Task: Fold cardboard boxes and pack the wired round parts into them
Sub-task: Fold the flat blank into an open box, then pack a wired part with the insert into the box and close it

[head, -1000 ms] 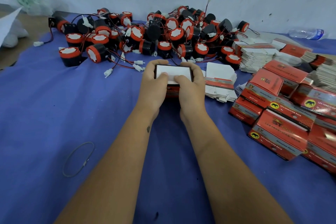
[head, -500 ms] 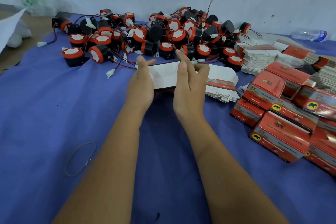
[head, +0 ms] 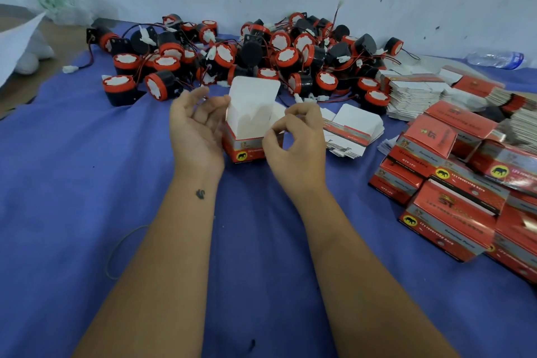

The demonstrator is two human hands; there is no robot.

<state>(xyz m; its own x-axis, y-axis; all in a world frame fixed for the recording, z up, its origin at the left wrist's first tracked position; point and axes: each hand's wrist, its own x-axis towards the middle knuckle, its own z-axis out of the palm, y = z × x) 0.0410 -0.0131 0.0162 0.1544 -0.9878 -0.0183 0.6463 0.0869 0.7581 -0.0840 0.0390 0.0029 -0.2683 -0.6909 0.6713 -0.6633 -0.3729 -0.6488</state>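
A big blue cloth [head: 72,183] covers the counter. At the back, by the white wall, lies a large pile of round black and red parts with thin wires [head: 261,52]. On the right sits a heap of closed red cardboard boxes with a yellow elephant mark [head: 453,183], and behind it are stacks of flat, unfolded box sheets [head: 412,93]. A few more flat sheets [head: 353,131] lie just beside the right hand.

In the middle stands one small red and white cardboard box [head: 250,125], upright on the cloth, its white lid flap pointing up. The left hand [head: 197,131] rests against the box's left side with its grip spread, fingers loose. The right hand [head: 296,139] is at the box's right side, thumb and finger pinching a white flap. A thin wire ring [head: 116,253] lies by the left arm.
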